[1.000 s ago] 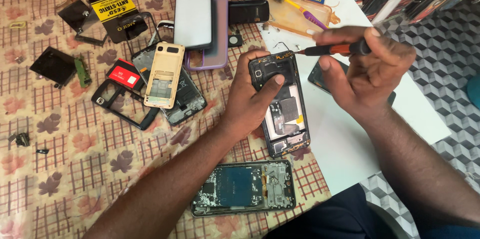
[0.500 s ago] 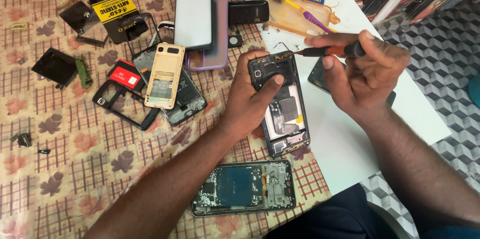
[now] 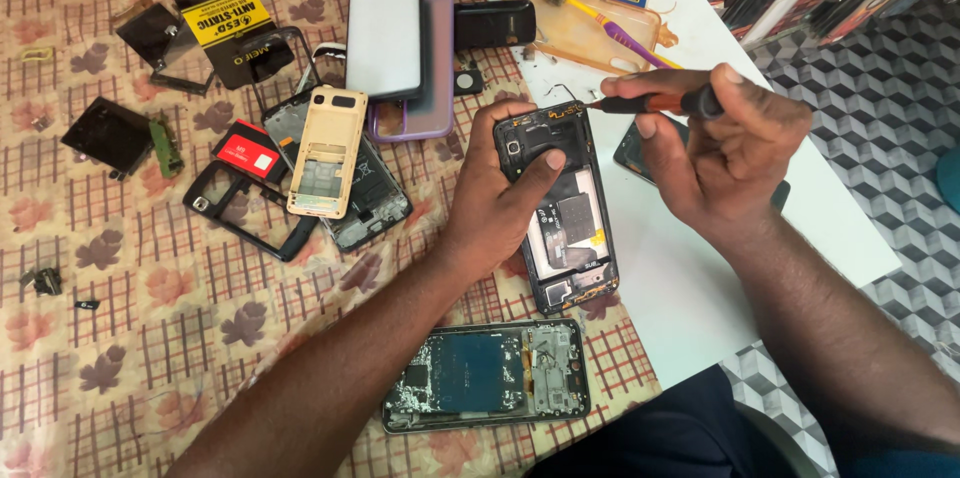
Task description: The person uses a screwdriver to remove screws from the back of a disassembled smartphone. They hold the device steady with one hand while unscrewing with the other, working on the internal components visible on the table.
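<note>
An opened black phone (image 3: 566, 218) with its back cover off lies on the table, its inner boards showing. My left hand (image 3: 500, 193) grips it from the left side, thumb pressed across its upper part. My right hand (image 3: 722, 148) holds a small screwdriver with a red and black handle (image 3: 655, 103); its tip points left at the phone's top right corner. A second dark phone lies partly hidden under my right hand.
A stripped phone frame (image 3: 487, 375) lies near the front edge. To the left are a gold phone shell (image 3: 325, 153), a black frame (image 3: 250, 213) and loose parts. A white-backed phone (image 3: 385, 28), a toothbrush (image 3: 600, 23) on an orange tray lie at the back.
My right hand has shifted the screwdriver slightly left, bringing its tip closer to the phone's top right corner. My left hand keeps its grip on the phone.
</note>
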